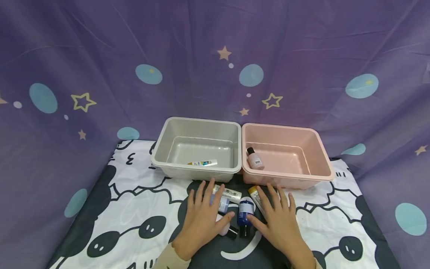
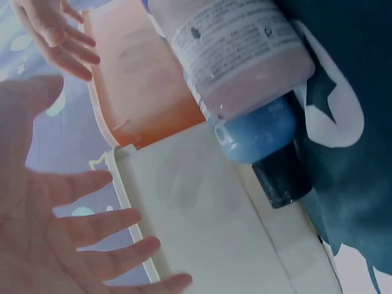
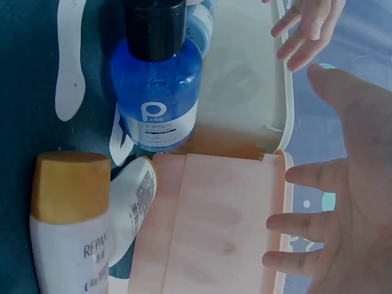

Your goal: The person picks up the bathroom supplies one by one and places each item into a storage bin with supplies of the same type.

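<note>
Both hands are held with fingers spread over a group of bottles. My left hand (image 1: 201,221) partly covers a light blue bottle (image 1: 223,205), a white tube (image 1: 232,194) and a pale pink bottle (image 2: 245,61) with a black cap. Between the two hands lies a dark blue bottle (image 1: 246,213) with a white label and black cap, its cap end towards me. My right hand (image 1: 283,226) is beside it, thumb close to the blue bottle, fingers over a yellow-capped white bottle (image 1: 256,197). In the right wrist view another white container (image 3: 133,202) with a barcode lies behind the yellow-capped bottle (image 3: 70,220). Neither hand grips anything.
A grey bin (image 1: 196,171) and a pink bin (image 1: 289,175) stand side by side behind the bottles. One small printed tube (image 1: 203,163) lies in the grey bin, a pink bottle (image 1: 256,160) in the pink one. A purple curtain (image 1: 201,30) hangs behind.
</note>
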Action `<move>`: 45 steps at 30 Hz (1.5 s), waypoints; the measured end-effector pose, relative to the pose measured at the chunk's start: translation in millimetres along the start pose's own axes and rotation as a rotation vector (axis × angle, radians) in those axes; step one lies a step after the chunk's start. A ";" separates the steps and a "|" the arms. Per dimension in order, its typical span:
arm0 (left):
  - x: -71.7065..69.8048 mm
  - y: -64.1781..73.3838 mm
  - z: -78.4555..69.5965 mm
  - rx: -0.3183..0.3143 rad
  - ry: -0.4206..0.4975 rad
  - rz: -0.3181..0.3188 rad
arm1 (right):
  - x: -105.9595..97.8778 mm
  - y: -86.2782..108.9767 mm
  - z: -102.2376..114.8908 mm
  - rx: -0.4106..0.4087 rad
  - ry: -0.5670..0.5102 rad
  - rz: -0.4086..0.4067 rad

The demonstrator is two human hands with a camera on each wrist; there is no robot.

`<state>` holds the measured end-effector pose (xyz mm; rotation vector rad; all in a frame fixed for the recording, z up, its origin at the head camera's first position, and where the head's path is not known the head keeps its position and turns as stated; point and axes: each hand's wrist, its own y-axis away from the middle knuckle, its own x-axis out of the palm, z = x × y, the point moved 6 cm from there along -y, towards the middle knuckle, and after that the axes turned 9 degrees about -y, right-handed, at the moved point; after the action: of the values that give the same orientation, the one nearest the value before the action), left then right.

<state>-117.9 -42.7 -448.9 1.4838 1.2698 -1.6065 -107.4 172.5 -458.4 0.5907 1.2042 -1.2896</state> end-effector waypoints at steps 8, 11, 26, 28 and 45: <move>-27.6 -0.6 13.8 0.027 0.121 -0.340 | -8.5 0.8 -2.7 -0.037 -0.049 -0.076; -34.7 -2.2 20.9 0.020 0.159 -0.378 | -11.0 0.8 -5.7 -0.036 -0.065 -0.092; -59.6 -12.7 78.2 -0.085 0.163 -0.484 | -29.2 4.0 -22.0 -0.036 -0.150 -0.186; -62.1 -13.7 87.8 -0.114 0.169 -0.485 | -30.7 5.4 -25.1 -0.034 -0.151 -0.194; -64.2 -17.9 166.4 -0.376 0.216 -0.430 | -26.7 27.5 -73.6 0.233 -0.209 -0.060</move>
<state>-186.4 -199.8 -396.5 1.2249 1.9975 -1.3705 -102.5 255.0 -466.2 0.5731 0.9126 -1.5159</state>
